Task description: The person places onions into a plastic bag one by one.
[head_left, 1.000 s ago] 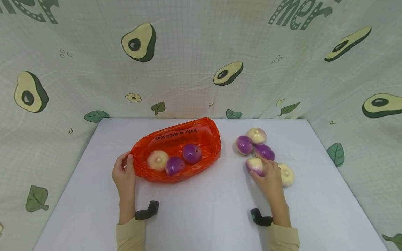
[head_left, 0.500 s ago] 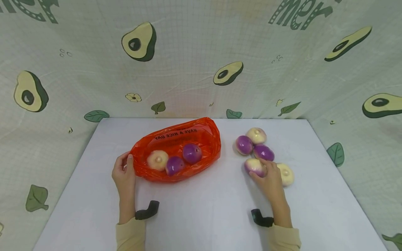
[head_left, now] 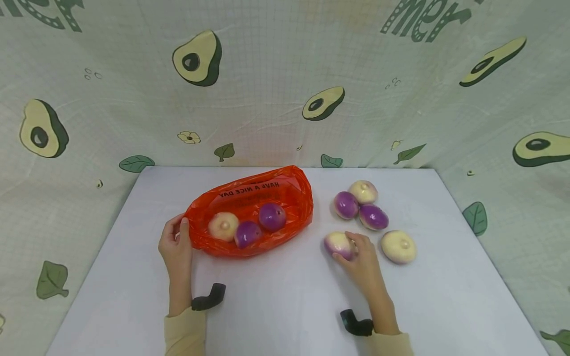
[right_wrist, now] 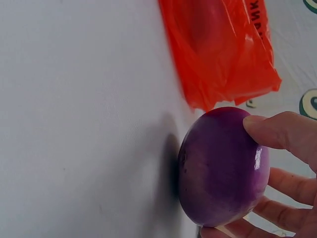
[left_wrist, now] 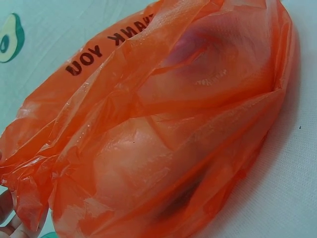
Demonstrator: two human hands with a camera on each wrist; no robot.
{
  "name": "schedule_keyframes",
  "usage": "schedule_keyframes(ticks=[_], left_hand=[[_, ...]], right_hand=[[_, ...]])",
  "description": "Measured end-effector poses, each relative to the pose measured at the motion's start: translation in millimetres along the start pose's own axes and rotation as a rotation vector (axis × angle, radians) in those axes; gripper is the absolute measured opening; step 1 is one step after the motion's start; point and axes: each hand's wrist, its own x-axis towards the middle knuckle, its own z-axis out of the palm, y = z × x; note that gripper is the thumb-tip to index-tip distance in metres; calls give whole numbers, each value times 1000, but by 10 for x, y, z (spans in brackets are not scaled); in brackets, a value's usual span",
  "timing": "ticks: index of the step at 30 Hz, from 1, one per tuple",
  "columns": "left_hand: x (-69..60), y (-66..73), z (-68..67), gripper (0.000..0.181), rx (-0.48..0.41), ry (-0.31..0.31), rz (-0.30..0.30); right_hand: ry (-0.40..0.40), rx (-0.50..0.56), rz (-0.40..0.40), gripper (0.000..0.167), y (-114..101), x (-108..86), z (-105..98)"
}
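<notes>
A red plastic bag (head_left: 254, 252) lies with its mouth spread wide, and my left hand (head_left: 177, 242) grips its left edge. Inside it sit a cream-topped turnip (head_left: 223, 226) and two purple ones, the near one (head_left: 248, 234) and the far one (head_left: 272, 216). In the left wrist view the bag's film (left_wrist: 133, 144) covers much of the scene. My right hand (head_left: 362, 262) holds a purple-and-cream turnip (head_left: 338, 245) between thumb and fingers, right of the bag. The right wrist view shows this turnip's purple side (right_wrist: 223, 168) close to the table, with a shadow beside it.
Further right on the white table (head_left: 285, 306) lie a cream turnip (head_left: 398, 246), two purple turnips (head_left: 346, 205) (head_left: 373, 217) and another cream turnip (head_left: 363, 192) behind them. An avocado-print cloth (head_left: 267, 74) hangs at the back and sides.
My right hand has moved left and nearer the front with the purple-and-cream turnip, away from the other turnips. The left hand and the bag stay where they were.
</notes>
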Motion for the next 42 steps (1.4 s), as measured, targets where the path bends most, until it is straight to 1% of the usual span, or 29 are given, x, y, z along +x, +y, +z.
schedule_keyframes(ticks=[3, 8, 12, 15, 18, 24, 27, 30, 38, 42], left_hand=[[2, 0, -2, 41, 1, 1, 2], [9, -6, -7, 41, 0, -2, 8], [8, -15, -13, 41, 2, -5, 6], [6, -17, -14, 41, 5, -9, 7], [6, -15, -14, 41, 4, -10, 5], [7, -11, -17, 41, 10, -7, -4], [11, -11, -19, 40, -2, -7, 4], [8, -6, -22, 40, -17, -6, 12], [1, 0, -21, 39, -30, -16, 8], [5, -5, -16, 39, -29, -12, 10]], right_hand=[[7, 10, -16, 59, -37, -21, 28], [38, 11, -32, 59, -33, -46, 67], [68, 44, -36, 59, -10, -62, 99], [98, 71, -61, 58, -8, -74, 132], [109, 88, -89, 59, -45, -77, 155], [94, 126, -132, 61, -240, -66, 139], [84, 161, -160, 60, -368, -40, 117], [63, 174, -176, 59, -498, -4, 96], [27, 157, -244, 58, -798, 134, 81], [8, 134, -281, 56, -904, 192, 113]])
